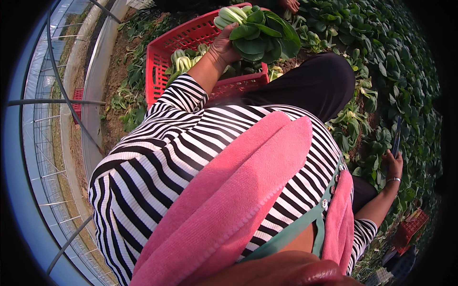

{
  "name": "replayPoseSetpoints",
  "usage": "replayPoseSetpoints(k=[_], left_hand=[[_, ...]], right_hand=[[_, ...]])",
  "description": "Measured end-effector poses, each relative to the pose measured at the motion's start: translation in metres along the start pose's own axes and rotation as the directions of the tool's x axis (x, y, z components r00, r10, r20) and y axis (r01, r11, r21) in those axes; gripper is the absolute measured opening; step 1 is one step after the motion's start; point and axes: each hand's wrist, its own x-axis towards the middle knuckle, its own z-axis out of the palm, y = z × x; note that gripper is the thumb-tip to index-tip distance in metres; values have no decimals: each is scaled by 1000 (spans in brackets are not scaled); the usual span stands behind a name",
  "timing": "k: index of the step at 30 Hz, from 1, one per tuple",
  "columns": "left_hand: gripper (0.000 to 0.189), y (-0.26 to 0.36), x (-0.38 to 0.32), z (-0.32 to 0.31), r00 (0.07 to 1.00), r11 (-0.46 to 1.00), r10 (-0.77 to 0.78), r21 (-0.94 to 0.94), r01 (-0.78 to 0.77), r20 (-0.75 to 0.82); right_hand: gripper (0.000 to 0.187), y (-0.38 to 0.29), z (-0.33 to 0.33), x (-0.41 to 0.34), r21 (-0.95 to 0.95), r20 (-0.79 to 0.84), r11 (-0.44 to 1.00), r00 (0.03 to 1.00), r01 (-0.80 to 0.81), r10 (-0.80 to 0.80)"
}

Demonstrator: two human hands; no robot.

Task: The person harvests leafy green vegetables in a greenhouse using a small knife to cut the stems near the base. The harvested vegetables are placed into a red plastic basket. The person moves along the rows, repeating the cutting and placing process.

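Observation:
My left hand grips a head of bok choy by its pale stalk end, with the dark green leaves spreading to the right. Below it stands a red plastic crate, its slatted walls around more bok choy lying inside. Out to the right, my right hand is closed around a long, narrow blade-like tool, apparently a knife. That hand is low beside the growing leafy greens; its grip is partly blurred.
Dense rows of greens cover the right side. Another person's hand shows at the top edge. A greenhouse side wall of film and metal poles curves along the left. A second red crate stands at lower right. My bent knee is beside the near crate.

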Motion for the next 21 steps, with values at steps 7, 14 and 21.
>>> replayPoseSetpoints(k=[7,14,21], left_hand=[[39,107,-76,-60,936,960,-1,263,100,-352],[48,216,-178,-109,639,678,221,587,442,-737],[39,193,-204,-170,433,281,433,574,769,-791]], right_hand=[[22,9,1,13,-51,82,996,993,-78,82],[23,20,-10,5,-37,92,996,992,-85,88],[21,27,-15,2,-28,168,985,971,-169,172]])
